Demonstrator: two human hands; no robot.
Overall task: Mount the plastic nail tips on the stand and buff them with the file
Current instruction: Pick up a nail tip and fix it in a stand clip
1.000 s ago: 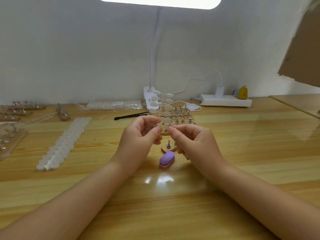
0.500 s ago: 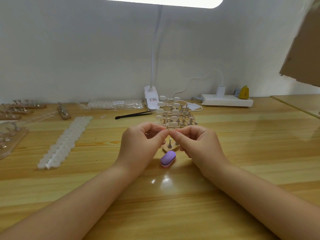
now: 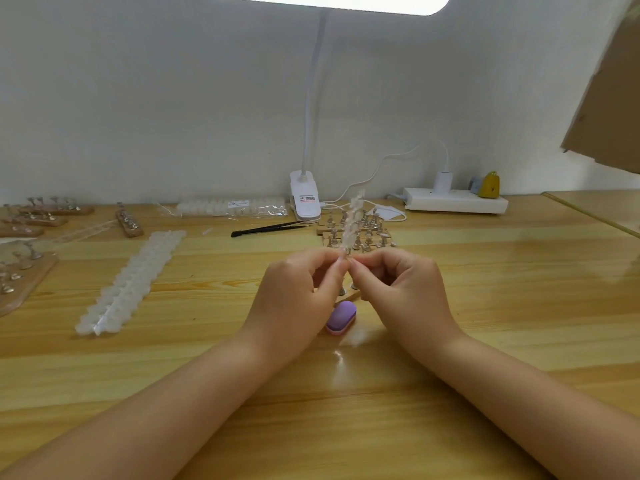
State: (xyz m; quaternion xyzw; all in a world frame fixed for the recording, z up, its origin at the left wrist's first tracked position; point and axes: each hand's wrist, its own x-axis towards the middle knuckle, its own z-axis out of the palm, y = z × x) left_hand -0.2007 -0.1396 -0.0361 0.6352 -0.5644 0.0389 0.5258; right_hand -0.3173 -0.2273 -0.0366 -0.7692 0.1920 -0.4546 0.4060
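— What had changed?
— The strip of nail tips (image 3: 352, 225) had swung upright. Both hands' fingers (image 3: 337, 268) pinched its lower end, above the stand (image 3: 356, 237) mid-worktop.
— Meaning?
— Probably snapping one tip off; none mounted.

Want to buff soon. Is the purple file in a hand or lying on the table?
Lying on the table: the purple file rests untouched, below both hands.

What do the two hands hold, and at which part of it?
Both the left hand and right hand pinch the lower end of a clear strip of nail tips.
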